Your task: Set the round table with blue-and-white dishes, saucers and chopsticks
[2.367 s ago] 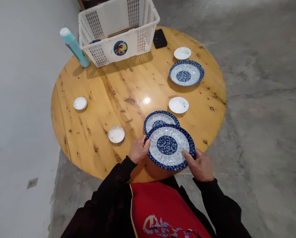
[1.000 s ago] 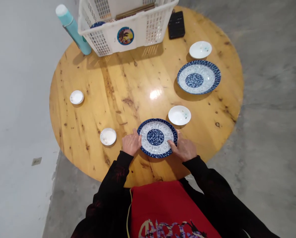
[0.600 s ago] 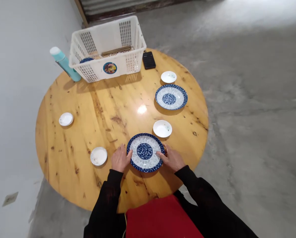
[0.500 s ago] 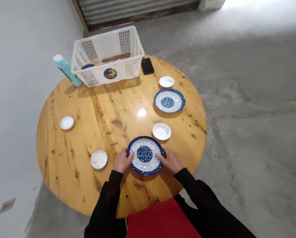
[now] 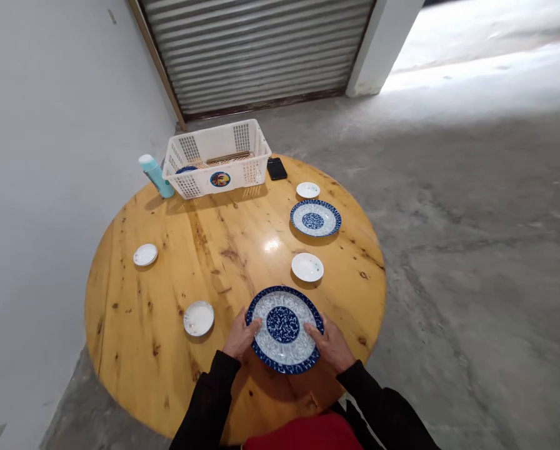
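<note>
A blue-and-white patterned plate (image 5: 284, 356) is held by its two sides over the near part of the round wooden table (image 5: 167, 350). My left hand (image 5: 240, 334) grips the left rim with its thumb on top, the other fingers hidden below. On the opposite rim, my right hand (image 5: 330, 342) holds in the same way. Just beyond the plate lies a small white dish (image 5: 307, 267). Another small white dish (image 5: 199, 319) sits left of my left hand. A second blue-and-white plate (image 5: 315, 219) rests farther back on the right, by a small white dish (image 5: 307, 190).
At the table's far edge stands a white plastic basket (image 5: 242, 178) with chopsticks and a blue-rimmed piece inside. A light blue bottle (image 5: 157, 176) leans beside it, and a black phone (image 5: 277, 169) lies to its right. One more small dish (image 5: 145, 255) is at the left.
The held plate has come up nearer to me, with both hands still on its rim. My view has tilted up, showing more of the shutter. The other dishes keep their places on the table.
</note>
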`<state>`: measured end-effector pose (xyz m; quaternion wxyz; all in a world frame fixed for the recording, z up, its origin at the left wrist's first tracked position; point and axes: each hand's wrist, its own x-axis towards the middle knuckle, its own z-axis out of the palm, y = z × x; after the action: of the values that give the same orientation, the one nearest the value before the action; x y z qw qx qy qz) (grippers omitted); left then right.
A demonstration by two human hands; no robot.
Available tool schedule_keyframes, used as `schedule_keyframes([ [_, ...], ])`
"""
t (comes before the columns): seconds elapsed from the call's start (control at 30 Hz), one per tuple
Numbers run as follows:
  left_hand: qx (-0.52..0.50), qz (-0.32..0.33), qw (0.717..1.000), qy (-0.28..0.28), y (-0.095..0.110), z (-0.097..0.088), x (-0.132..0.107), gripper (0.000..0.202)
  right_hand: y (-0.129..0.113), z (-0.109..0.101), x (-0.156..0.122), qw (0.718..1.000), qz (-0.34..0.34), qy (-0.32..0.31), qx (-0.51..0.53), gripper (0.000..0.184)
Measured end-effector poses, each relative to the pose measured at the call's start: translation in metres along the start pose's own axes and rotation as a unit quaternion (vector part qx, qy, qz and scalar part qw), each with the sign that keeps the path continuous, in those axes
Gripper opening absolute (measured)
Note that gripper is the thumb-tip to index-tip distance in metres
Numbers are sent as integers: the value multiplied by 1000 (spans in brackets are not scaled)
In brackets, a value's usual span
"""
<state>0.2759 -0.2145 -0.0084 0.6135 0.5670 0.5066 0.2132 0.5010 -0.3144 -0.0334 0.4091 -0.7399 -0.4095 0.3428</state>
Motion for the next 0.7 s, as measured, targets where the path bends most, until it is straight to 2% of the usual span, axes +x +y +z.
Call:
schedule_keyframes([
  [0.13, -72, -6, 996, -44, -4, 6, -29, 53, -1, -10, -36, 1000, 17, 4, 18, 39],
  [0.27, -32, 17, 998, -44, -3, 20, -47, 50, 5, -21, -65, 998, 37, 18, 44, 42],
  [0.4, -20, 54, 995, -78, 13, 44, -53, 47, 7, -45, -79, 995, 57, 48, 67, 48],
  [0.53, -41, 51, 994, -92, 34, 87, -50, 47, 7, -89, -81, 992, 77, 47, 92, 56],
  [0.6, -51, 49, 993, -96, 43, 117, -46, 47, 14, -120, -81, 991, 84, 40, 97, 58],
  [0.7, -83, 45, 989, -112, 55, 174, -42, 46, 38, -177, -82, 989, 96, 21, 107, 55],
])
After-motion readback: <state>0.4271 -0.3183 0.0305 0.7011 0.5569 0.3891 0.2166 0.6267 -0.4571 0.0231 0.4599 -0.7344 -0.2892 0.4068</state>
